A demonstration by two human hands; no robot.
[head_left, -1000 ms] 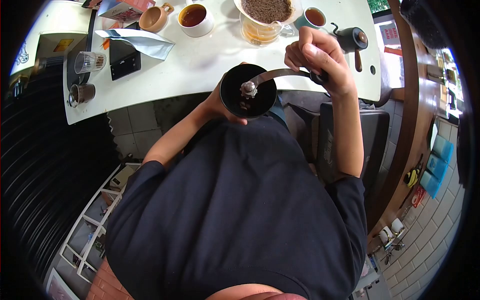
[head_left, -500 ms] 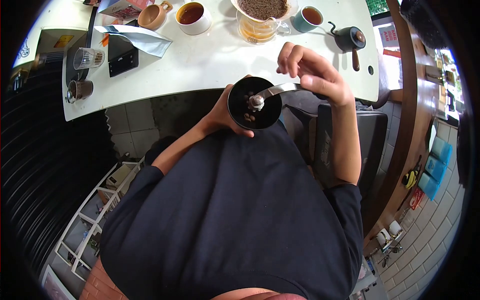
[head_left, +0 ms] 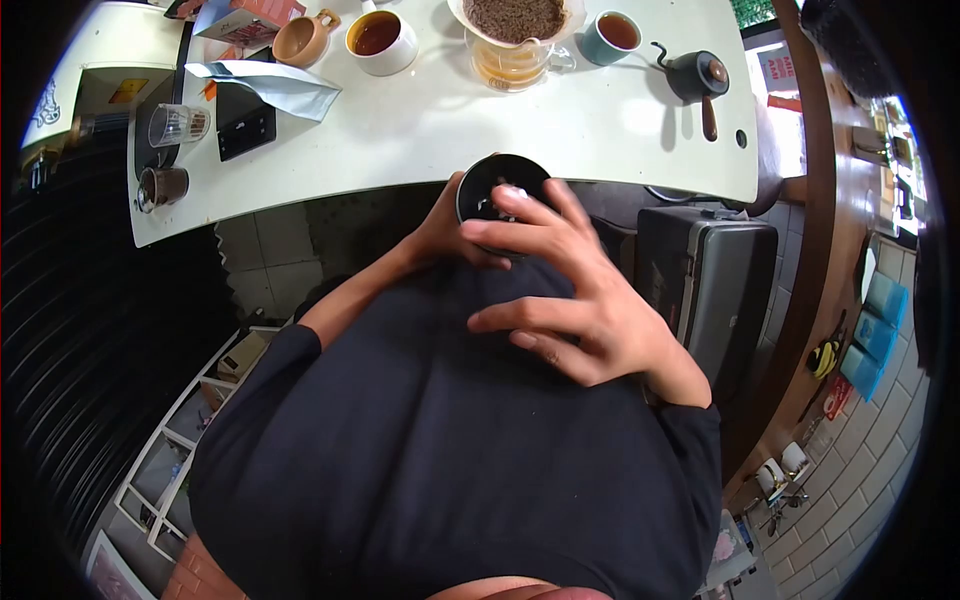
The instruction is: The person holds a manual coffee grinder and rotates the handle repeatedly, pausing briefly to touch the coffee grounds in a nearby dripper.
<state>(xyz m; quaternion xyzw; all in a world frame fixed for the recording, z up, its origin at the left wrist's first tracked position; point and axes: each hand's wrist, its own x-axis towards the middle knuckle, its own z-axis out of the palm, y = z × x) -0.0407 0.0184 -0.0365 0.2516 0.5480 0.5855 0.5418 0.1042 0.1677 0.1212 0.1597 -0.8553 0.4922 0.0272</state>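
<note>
My left hand (head_left: 443, 232) is wrapped round a black hand coffee grinder (head_left: 482, 186) near the table's front edge, its open top facing up. Pale metal glints at the middle of the dark interior. Over the grinder's near right side, my right hand (head_left: 600, 300) is slightly blurred, its fingers spread apart. Two of its fingertips lie across the grinder's mouth, and others point left above my dark shirt. The crank arm is hidden, apparently behind the right hand, so contact with it cannot be made out.
On the white table (head_left: 400, 130) stand a white mug (head_left: 384, 58), a dripper of coffee grounds (head_left: 517, 18) on a glass server (head_left: 508, 68), a teal cup (head_left: 608, 45) and a black kettle (head_left: 697, 78). Left are a pouch (head_left: 285, 88), a black scale (head_left: 246, 132) and glasses (head_left: 180, 124).
My right hand has swung from the grinder's right side down toward my body, its fingers now over the mouth. The crank arm, visible before, is hidden. My left hand stays round the grinder.
</note>
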